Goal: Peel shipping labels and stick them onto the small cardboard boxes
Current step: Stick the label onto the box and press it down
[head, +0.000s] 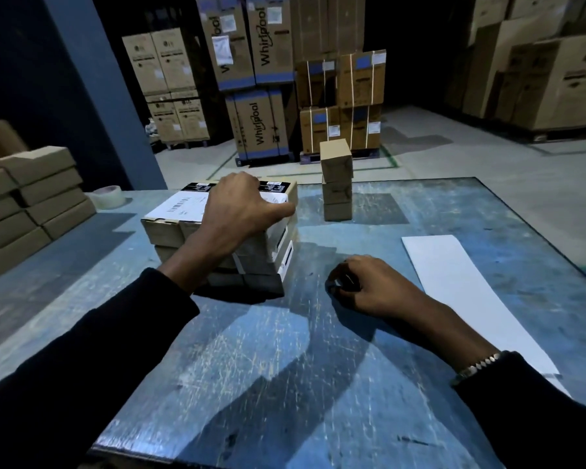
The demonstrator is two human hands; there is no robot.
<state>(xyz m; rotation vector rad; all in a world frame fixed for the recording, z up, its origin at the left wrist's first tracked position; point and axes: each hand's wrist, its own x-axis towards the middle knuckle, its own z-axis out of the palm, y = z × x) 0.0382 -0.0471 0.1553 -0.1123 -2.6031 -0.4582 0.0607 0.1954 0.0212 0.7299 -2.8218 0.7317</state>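
Your left hand [237, 211] presses the labelled box [180, 208]; right fingers [339, 282] curl, contents unclear; the label sheet [454, 275] is flimsy, so lift a corner

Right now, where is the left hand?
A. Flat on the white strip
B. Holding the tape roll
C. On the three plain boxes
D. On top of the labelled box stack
D: the left hand rests on the label atop the near box stack, away from strip, tape and plain boxes.
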